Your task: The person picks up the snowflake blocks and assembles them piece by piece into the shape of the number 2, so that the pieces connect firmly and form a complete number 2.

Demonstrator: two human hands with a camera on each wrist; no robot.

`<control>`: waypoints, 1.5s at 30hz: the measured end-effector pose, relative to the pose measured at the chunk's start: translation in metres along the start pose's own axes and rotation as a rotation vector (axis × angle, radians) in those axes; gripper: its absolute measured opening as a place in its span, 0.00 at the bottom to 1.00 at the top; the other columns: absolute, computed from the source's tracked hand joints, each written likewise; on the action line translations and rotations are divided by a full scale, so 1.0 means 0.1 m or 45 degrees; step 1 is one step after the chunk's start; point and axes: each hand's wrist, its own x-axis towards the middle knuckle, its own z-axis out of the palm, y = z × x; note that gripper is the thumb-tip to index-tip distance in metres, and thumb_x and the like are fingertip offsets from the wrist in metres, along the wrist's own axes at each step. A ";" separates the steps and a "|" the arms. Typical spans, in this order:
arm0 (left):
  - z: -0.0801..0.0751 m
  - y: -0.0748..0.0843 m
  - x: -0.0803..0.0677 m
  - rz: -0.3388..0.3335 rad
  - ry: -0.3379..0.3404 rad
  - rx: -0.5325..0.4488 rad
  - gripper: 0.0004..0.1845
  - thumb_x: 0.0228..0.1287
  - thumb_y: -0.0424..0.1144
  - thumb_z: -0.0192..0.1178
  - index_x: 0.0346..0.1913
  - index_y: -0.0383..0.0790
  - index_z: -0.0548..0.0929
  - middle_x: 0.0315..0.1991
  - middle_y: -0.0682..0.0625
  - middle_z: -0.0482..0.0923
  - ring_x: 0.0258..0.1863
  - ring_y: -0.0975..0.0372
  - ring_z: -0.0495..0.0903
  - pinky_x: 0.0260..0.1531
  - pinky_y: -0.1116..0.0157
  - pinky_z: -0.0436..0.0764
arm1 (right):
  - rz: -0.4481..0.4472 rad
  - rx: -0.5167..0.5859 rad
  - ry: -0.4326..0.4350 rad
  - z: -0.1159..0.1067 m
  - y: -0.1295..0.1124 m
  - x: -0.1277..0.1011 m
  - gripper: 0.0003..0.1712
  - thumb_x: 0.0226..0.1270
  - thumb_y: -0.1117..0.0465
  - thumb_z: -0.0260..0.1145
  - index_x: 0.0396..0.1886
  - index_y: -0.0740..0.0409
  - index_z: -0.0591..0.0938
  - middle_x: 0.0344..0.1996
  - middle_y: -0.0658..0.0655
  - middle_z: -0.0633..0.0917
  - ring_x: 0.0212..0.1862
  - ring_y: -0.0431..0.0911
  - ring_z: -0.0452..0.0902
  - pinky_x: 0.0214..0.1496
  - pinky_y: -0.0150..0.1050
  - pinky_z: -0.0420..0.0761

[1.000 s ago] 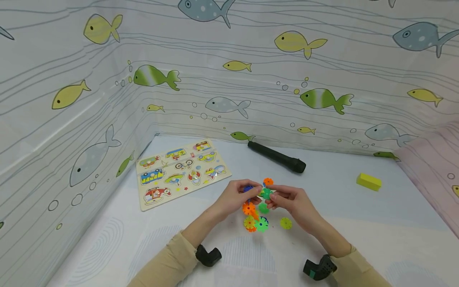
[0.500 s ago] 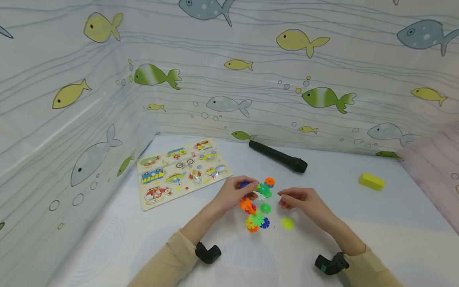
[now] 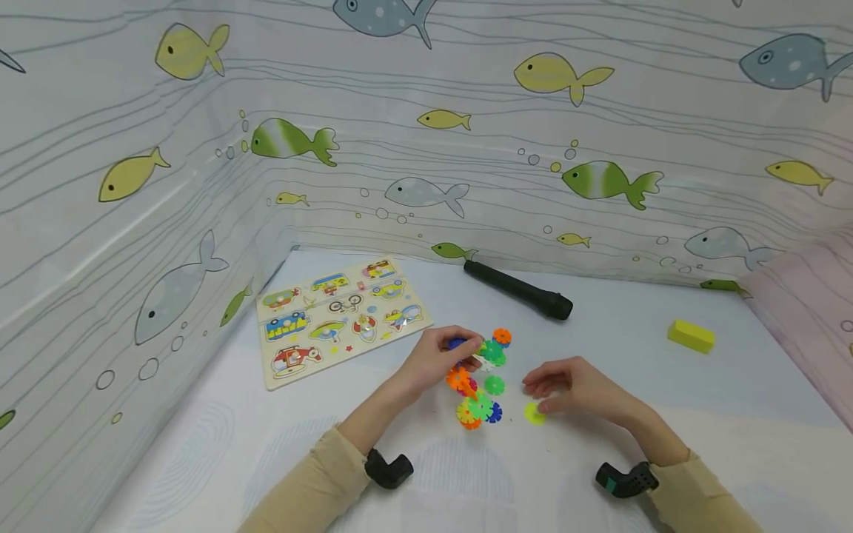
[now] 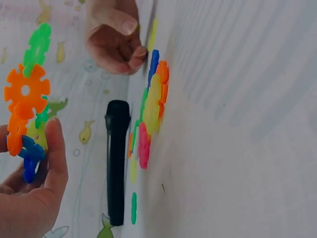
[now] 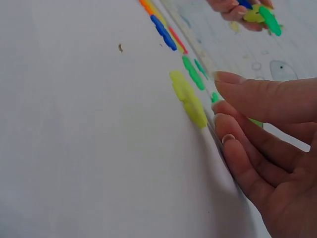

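My left hand (image 3: 433, 361) pinches a small chain of joined plastic snowflake discs (image 4: 27, 91), raised off the table. Orange, green, yellow and blue pieces show in it in the left wrist view. To the right, my right hand (image 3: 589, 389) is low over the table with its fingers loosely bent and nothing between them. A flat yellow snowflake disc (image 3: 532, 414) lies by its thumb; the right wrist view shows a small gap between them. Near the left hand lie a green disc (image 3: 494, 385) and a heap of loose discs (image 3: 481, 406) in several colours.
Behind the hands lies a black microphone (image 3: 516, 289). A wooden puzzle board (image 3: 343, 348) with vehicle pictures is at the left. One yellow block (image 3: 691, 336) sits at the right. Fish-patterned cloth (image 3: 426, 155) stands behind the table.
My right hand has let go of the joined discs and moved right and down to beside the yellow disc. The left hand still holds the chain, nearly in the same place.
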 end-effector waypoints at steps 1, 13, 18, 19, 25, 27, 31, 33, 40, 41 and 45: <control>0.01 0.00 0.00 -0.001 -0.002 0.003 0.18 0.74 0.46 0.58 0.57 0.37 0.82 0.49 0.32 0.82 0.39 0.60 0.86 0.48 0.67 0.84 | -0.016 -0.028 -0.011 0.00 0.02 0.00 0.21 0.58 0.61 0.76 0.52 0.55 0.85 0.45 0.53 0.88 0.45 0.46 0.82 0.48 0.32 0.82; 0.03 -0.02 0.00 -0.028 0.009 0.009 0.18 0.74 0.46 0.58 0.57 0.38 0.82 0.47 0.36 0.83 0.39 0.60 0.86 0.48 0.68 0.84 | -0.176 -0.264 -0.024 0.10 0.03 0.00 0.16 0.54 0.57 0.79 0.43 0.46 0.87 0.40 0.46 0.84 0.42 0.44 0.76 0.47 0.32 0.78; 0.03 -0.02 0.00 -0.023 -0.002 0.008 0.18 0.74 0.45 0.57 0.57 0.37 0.82 0.50 0.35 0.82 0.40 0.60 0.86 0.49 0.68 0.84 | -0.171 -0.284 -0.015 0.12 0.01 -0.01 0.14 0.54 0.58 0.79 0.41 0.45 0.87 0.38 0.46 0.82 0.41 0.44 0.75 0.46 0.32 0.79; 0.03 -0.02 0.00 -0.022 -0.003 0.008 0.18 0.74 0.46 0.58 0.57 0.37 0.82 0.50 0.35 0.82 0.40 0.60 0.86 0.49 0.68 0.84 | -0.173 -0.286 -0.013 0.13 0.01 -0.01 0.14 0.54 0.58 0.79 0.40 0.45 0.87 0.38 0.46 0.82 0.41 0.44 0.75 0.46 0.32 0.79; 0.02 -0.03 0.00 -0.016 -0.004 0.014 0.18 0.74 0.46 0.58 0.57 0.38 0.82 0.49 0.35 0.83 0.40 0.61 0.85 0.49 0.68 0.84 | -0.191 -0.318 0.015 0.16 -0.04 -0.01 0.14 0.52 0.60 0.80 0.38 0.49 0.86 0.37 0.47 0.82 0.40 0.43 0.75 0.44 0.32 0.78; 0.02 -0.02 0.00 -0.016 -0.006 0.016 0.18 0.74 0.46 0.58 0.57 0.38 0.82 0.50 0.34 0.83 0.40 0.60 0.86 0.49 0.68 0.84 | -0.166 -0.341 0.034 0.17 -0.07 -0.02 0.16 0.51 0.61 0.80 0.37 0.50 0.83 0.34 0.48 0.80 0.37 0.42 0.74 0.40 0.31 0.77; 0.04 -0.02 0.01 -0.016 -0.011 0.011 0.18 0.74 0.46 0.58 0.57 0.38 0.82 0.49 0.35 0.83 0.40 0.60 0.86 0.48 0.68 0.84 | -0.103 -0.375 0.152 0.19 -0.15 -0.02 0.15 0.53 0.62 0.79 0.35 0.50 0.79 0.28 0.46 0.77 0.31 0.40 0.72 0.33 0.31 0.74; 0.06 -0.02 0.02 -0.015 -0.015 0.007 0.18 0.74 0.47 0.58 0.57 0.38 0.82 0.49 0.35 0.83 0.40 0.60 0.86 0.48 0.67 0.84 | -0.112 -0.339 0.264 0.18 -0.22 -0.01 0.13 0.56 0.62 0.77 0.36 0.52 0.80 0.26 0.47 0.79 0.28 0.40 0.74 0.30 0.31 0.76; 0.05 -0.04 0.02 -0.019 0.000 0.006 0.18 0.74 0.47 0.58 0.56 0.38 0.82 0.50 0.33 0.82 0.40 0.59 0.86 0.48 0.67 0.84 | -0.239 -0.081 0.696 0.21 -0.52 0.14 0.10 0.66 0.64 0.70 0.45 0.63 0.84 0.33 0.59 0.88 0.29 0.44 0.84 0.36 0.33 0.86; 0.05 -0.04 0.01 -0.020 0.001 0.007 0.18 0.74 0.47 0.58 0.56 0.38 0.82 0.50 0.33 0.82 0.40 0.59 0.86 0.48 0.67 0.84 | -0.244 -0.028 0.713 0.23 -0.53 0.15 0.10 0.67 0.64 0.69 0.45 0.65 0.82 0.33 0.61 0.88 0.30 0.46 0.85 0.36 0.33 0.86; 0.03 -0.04 0.01 -0.020 0.003 -0.001 0.18 0.74 0.47 0.58 0.56 0.38 0.82 0.49 0.34 0.83 0.40 0.60 0.86 0.48 0.67 0.84 | -0.239 0.099 0.667 0.32 -0.51 0.15 0.10 0.71 0.64 0.65 0.43 0.68 0.78 0.30 0.65 0.87 0.28 0.55 0.85 0.34 0.35 0.86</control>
